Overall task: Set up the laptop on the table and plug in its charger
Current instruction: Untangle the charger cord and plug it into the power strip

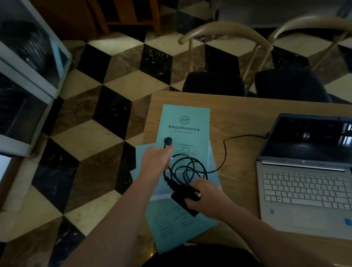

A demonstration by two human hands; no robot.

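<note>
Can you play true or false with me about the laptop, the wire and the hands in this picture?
1. The laptop is open on the table. True.
2. The left hand holds a cup. False: it holds the plug end of the black cable.
3. The right hand grips the black charger brick. True.
4. The cable is stretched straight. False: it is looped in coils.
5. Red papers lie under the hands. False: the papers are light blue.
</note>
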